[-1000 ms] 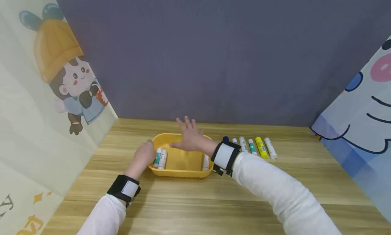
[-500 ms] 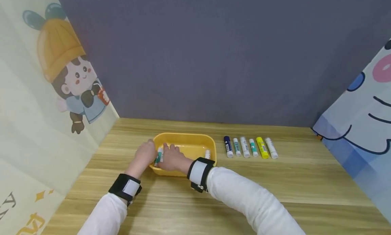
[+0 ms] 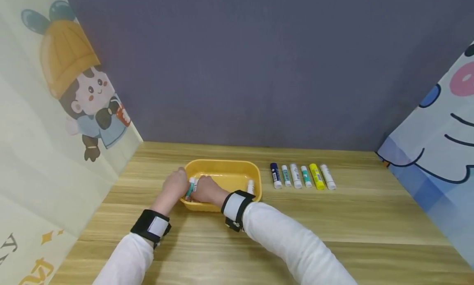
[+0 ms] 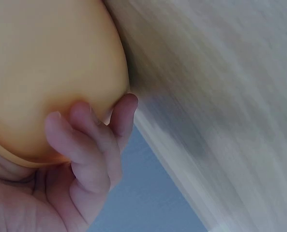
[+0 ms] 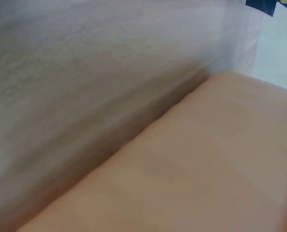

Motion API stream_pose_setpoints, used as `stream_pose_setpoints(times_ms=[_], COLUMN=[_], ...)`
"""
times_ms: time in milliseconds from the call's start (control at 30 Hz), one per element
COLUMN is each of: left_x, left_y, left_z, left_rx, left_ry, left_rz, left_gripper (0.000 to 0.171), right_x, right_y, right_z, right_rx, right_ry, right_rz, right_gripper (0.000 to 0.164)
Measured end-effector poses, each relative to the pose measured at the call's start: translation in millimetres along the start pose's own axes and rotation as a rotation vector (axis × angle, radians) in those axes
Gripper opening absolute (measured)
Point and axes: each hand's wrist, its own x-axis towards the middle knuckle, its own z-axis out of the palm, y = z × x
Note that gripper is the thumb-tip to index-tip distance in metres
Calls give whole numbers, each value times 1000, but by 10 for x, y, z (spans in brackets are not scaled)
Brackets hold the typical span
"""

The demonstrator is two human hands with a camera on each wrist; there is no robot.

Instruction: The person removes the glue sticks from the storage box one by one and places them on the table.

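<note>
The yellow plastic tray (image 3: pixel 229 165) rests on the wooden worktop (image 3: pixel 203 248), its left end held by the left grip (image 3: pixel 175 184). Up close, those fingers curl against the outer wall, a hold unchanged over the last second that probably steadies the tray. Just right of the left grip, inside the tray, a green-and-white glue stick (image 3: pixel 190 187) lies aslant; next comes a white glue stick (image 3: pixel 196 184), partly hidden by the right grip (image 3: pixel 207 189).

Here is the change: a second ago the right grip hung spread above the tray; now it is down inside, fingers bunched at the white glue stick. That puts the work, I judge, on this left-hand pair. Whether it pinches a stick or only touches one, I cannot tell.

Right of the right grip, a lone white glue stick (image 3: pixel 251 187) lies at the tray's far end. Well to its right, beyond the tray, the wristband (image 3: pixel 235 205) no longer blocks the row: navy glue stick (image 3: pixel 275 176), slim teal-and-white glue stick (image 3: pixel 286 176), pale glue stick (image 3: pixel 295 176), short green glue stick (image 3: pixel 305 177), yellow glue stick (image 3: pixel 317 176), rightmost white glue stick (image 3: pixel 327 177).
</note>
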Motion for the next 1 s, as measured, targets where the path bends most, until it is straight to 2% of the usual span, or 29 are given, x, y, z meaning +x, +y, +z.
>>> stream_pose_setpoints(times_ms=[100, 333, 400, 467, 567, 633, 733, 767, 933, 1000], left_x=[4, 3, 2, -2, -2, -3, -1, 0, 8, 7], left_y=[-3, -5, -5, -1, -3, -4, -5, -6, 0, 5], left_z=[-6, -17, -18, -18, -10, -3, 5, 8, 9, 7], left_rx=[-1, -19, -24, -21, -11, -7, -17, -21, -37, -37], left_ry=[-10, -19, -16, -13, -10, -9, -9, -9, -24, -28], left_rz=[-7, -18, -16, -10, 5, 12, 7, 2, -30, -38], left_gripper=[37, 39, 39, 39, 39, 39, 38, 37, 40, 41], right_x=[14, 52, 51, 41, 16, 0, -11, -12, -29, -47], right_y=[-10, -22, -19, -10, 5, 15, 32, 40, 84, 92], right_z=[28, 83, 80, 68, 45, 34, 16, 2, -170, -280], right_rx=[43, 53, 114, 213, 348, 386, 389, 374, 300, 314], right_ry=[27, 69, 74, 80, 80, 67, 36, 26, -32, -56], right_rz=[20, 53, 70, 94, 128, 140, 138, 134, 110, 121], right_gripper=[19, 19, 21, 29, 51, 62, 69, 68, 30, 23])
